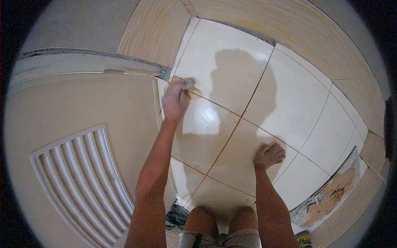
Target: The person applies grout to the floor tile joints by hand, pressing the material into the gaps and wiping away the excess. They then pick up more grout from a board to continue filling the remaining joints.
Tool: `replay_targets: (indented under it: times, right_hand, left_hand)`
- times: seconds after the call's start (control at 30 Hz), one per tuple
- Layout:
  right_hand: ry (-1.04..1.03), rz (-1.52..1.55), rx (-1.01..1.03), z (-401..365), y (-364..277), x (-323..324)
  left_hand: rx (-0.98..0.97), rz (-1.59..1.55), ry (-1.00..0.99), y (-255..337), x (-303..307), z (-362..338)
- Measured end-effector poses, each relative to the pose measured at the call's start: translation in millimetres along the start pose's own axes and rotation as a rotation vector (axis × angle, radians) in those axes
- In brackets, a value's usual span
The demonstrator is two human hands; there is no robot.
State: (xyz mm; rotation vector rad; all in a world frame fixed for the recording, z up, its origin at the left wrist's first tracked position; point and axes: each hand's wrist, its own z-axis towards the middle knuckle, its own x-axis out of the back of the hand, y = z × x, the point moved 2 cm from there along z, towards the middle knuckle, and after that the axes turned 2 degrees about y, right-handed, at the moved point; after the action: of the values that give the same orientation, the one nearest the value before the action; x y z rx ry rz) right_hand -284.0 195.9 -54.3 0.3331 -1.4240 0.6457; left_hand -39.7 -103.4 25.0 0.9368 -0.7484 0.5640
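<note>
My left hand [175, 101] is closed around a small flat scraper [196, 91], slightly blurred, pressed on the floor by a tile joint near the door frame. Brown grout fills this joint, and smears lie on the tile [223, 124] nearby. My right hand [269, 155] rests on a glossy cream tile [231, 159], its fingers apart and a little bent, with nothing seen in it. My knees are at the bottom edge of the view, between my two arms.
A door with a white louvred vent [78, 177] stands at the left. Wood-patterned wall tiles [289, 29] border the floor at the back and right. At lower right, a rough brown patch [333, 192] lies along the wall. A small container [304, 238] sits below it.
</note>
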Motion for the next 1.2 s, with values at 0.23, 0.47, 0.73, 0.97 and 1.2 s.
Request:
replay_targets:
  times: [0.23,0.47,0.73,0.97,1.2]
  right_hand:
    - [-0.141,0.056,-0.143,1.3,4.5,-0.4]
    - [-0.087,0.054,-0.110,1.1,1.7,0.3]
    - [-0.113,0.052,-0.118,0.0,2.2,-3.1]
    - [-0.054,0.010,-0.042,-4.2,2.2,3.5]
    - [-0.116,0.045,-0.110,2.3,4.5,-1.8]
  left_hand:
    - [-0.214,0.141,-0.231,1.4,-3.7,-39.6]
    - [-0.015,0.184,-0.288,-12.4,-7.0,38.6]
    - [-0.110,0.077,-0.366,13.3,2.1,-13.8]
    - [0.086,0.120,-0.326,9.7,-22.5,0.7]
    - [0.112,0.091,-0.326,7.8,12.9,-5.4]
